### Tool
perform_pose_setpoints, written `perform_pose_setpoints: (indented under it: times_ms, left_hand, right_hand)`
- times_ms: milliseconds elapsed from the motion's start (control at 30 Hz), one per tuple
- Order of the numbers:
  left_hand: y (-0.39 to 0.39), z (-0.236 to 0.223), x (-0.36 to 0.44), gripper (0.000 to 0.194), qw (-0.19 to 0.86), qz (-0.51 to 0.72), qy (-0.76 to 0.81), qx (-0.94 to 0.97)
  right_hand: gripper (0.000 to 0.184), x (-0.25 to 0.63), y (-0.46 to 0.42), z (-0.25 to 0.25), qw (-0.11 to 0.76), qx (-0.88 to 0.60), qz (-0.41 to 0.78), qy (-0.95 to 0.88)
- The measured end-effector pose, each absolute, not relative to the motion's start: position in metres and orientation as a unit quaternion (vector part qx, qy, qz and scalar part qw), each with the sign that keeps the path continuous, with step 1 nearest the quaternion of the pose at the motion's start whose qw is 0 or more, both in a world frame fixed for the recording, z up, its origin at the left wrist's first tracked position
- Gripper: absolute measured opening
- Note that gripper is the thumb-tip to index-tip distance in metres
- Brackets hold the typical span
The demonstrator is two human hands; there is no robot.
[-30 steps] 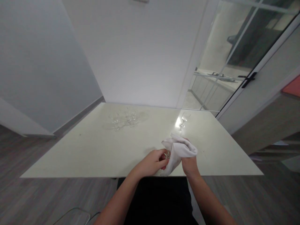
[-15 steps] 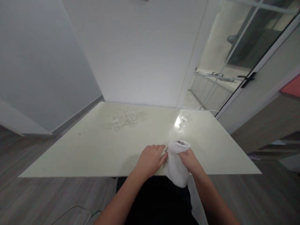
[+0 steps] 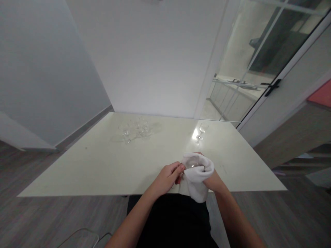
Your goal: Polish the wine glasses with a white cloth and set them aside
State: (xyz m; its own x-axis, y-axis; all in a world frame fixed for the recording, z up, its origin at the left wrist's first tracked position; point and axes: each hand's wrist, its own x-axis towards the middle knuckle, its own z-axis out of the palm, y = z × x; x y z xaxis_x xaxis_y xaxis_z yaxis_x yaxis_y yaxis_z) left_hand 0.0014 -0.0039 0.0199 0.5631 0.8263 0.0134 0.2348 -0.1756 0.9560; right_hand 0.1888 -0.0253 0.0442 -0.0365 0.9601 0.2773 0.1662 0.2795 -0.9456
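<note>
White cloth (image 3: 197, 175): bunched around a clear glass, at the near edge of the tabletop (image 3: 103, 165), one end hanging down past that edge.
Glass (image 3: 191, 165): only a bit of clear rim shows in the opening at the top of the cloth; the rest is wrapped.
Right hand (image 3: 212, 179): just right of the cloth, clenched on it from beneath, mostly hidden by the fabric.
Left hand (image 3: 167, 177): just left of the cloth, fingertips pinched on the wrapped glass at the cloth's left side.
Lone stemmed glass (image 3: 200, 132): upright, beyond the cloth, toward the far right of the tabletop, well apart.
Cluster of clear glasses (image 3: 134, 130): far left of the cloth, near the wall.
Glass door (image 3: 258, 62): behind and right of the cloth.
</note>
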Motion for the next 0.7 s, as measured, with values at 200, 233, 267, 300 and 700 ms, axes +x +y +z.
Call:
perform_pose_setpoints:
  times_ms: [200, 233, 267, 300, 700]
  left_hand:
    - [-0.004, 0.022, 0.004, 0.027, 0.394, 0.258, 0.417, 0.777]
    - [-0.002, 0.021, 0.003, 0.029, 0.446, 0.252, 0.394, 0.763]
    - [0.000, 0.019, 0.002, 0.033, 0.502, 0.245, 0.365, 0.745]
    - [0.003, 0.016, 0.001, 0.037, 0.551, 0.238, 0.335, 0.727]
    - [0.004, 0.010, 0.001, 0.040, 0.493, 0.284, 0.374, 0.732]
  right_hand:
    - [0.031, 0.185, -0.016, 0.028, 0.555, -0.451, 0.435, -0.548]
    - [0.028, 0.185, -0.016, 0.028, 0.558, -0.454, 0.435, -0.542]
    - [0.027, 0.185, -0.016, 0.028, 0.557, -0.456, 0.435, -0.540]
    - [0.028, 0.185, -0.016, 0.028, 0.552, -0.455, 0.439, -0.543]
    - [0.036, 0.184, -0.015, 0.026, 0.524, -0.449, 0.463, -0.557]
